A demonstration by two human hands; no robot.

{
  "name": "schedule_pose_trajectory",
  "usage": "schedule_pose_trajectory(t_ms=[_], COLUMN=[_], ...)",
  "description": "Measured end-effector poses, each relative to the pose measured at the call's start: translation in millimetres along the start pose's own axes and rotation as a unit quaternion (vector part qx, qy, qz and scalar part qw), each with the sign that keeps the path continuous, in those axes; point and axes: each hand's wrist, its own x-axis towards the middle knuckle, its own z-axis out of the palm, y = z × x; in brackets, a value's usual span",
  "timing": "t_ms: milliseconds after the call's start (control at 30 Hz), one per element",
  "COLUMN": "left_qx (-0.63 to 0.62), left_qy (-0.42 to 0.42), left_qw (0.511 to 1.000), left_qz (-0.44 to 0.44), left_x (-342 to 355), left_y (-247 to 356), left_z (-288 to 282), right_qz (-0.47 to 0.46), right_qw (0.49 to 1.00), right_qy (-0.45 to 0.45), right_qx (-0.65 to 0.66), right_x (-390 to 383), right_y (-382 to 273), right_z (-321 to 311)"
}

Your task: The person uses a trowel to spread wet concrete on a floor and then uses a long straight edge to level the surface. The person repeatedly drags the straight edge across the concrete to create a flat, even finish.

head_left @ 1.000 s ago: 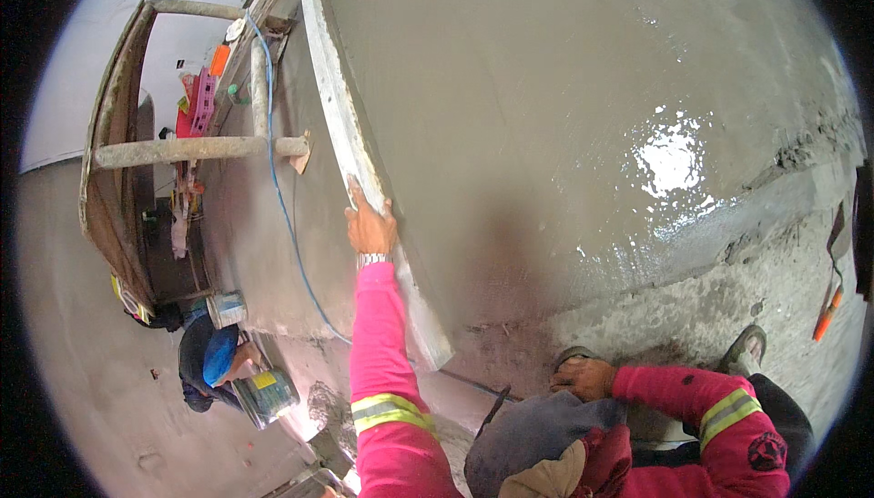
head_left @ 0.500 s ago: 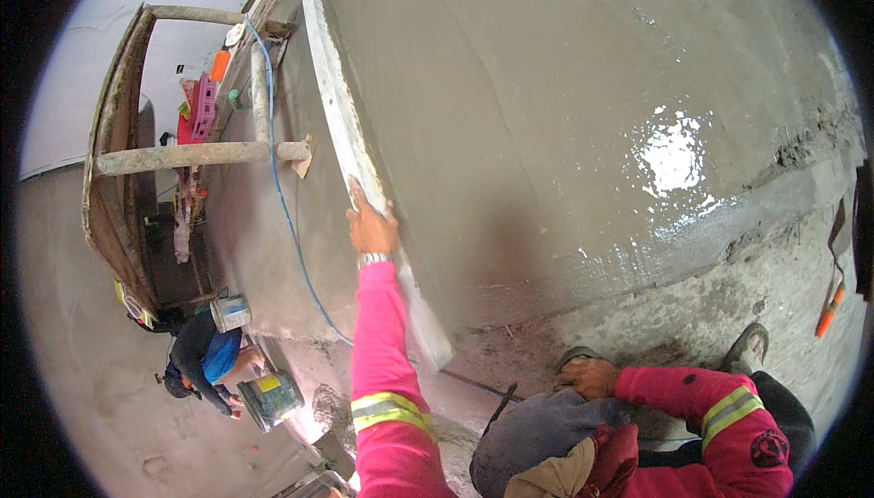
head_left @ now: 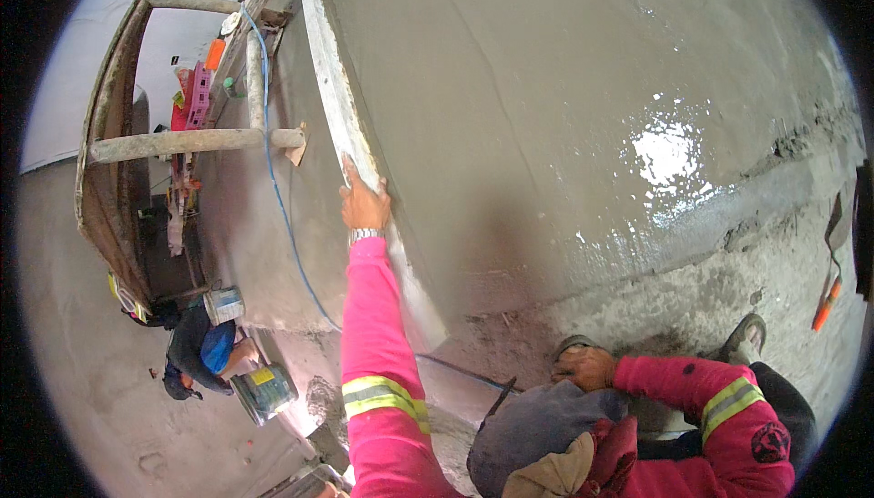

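My left hand [head_left: 366,203] is closed round the edge of a long pale straightedge board [head_left: 330,88]. The board lies slanting across wet grey mortar [head_left: 510,70], its near end close to the mortar's border. A metal watch sits at my left wrist, and the sleeve is pink with a reflective band. At the lower right my right hand [head_left: 584,368] rests with curled fingers beside a dark shoe [head_left: 575,343], against a rounded grey cloth shape [head_left: 546,425]. Whatever lies under those fingers is hidden.
A wooden frame [head_left: 187,143] stands at the left, with a blue cord [head_left: 280,190] hanging across it. Below, a person [head_left: 196,343] bends by a dark bucket [head_left: 264,393] and a smaller pail [head_left: 224,304]. An orange-handled trowel [head_left: 827,302] lies far right.
The view has shifted slightly. My left hand and the board sit a little farther up and left. The person by the bucket has bent closer to it; my right hand stays put.
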Motion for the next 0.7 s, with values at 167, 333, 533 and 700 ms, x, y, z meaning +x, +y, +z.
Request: schedule_pose_trajectory(t_ms=[167, 333, 533, 700], left_qx=[0.009, 0.008, 0.024, 0.020], left_qy=[-0.014, 0.001, 0.010, 0.002], left_qw=[1.000, 1.000, 1.000, 1.000], left_qz=[-0.013, -0.012, 0.007, 0.002], left_x=[-28, -28, 8, -13], left_y=[16, 18, 9, 20], left_z=[-7, -7, -2, -4], right_qz=[-0.023, -0.043, -0.013, -0.023], right_qw=[0.999, 0.998, 0.999, 1.000], right_qy=[0.004, 0.012, -0.030, 0.003], right_qx=[-0.024, -0.052, -0.031, -0.007], right_x=[0, -1, 3, -1], right_y=[1, 5, -1, 2], right_z=[-11, -3, -17, -7])
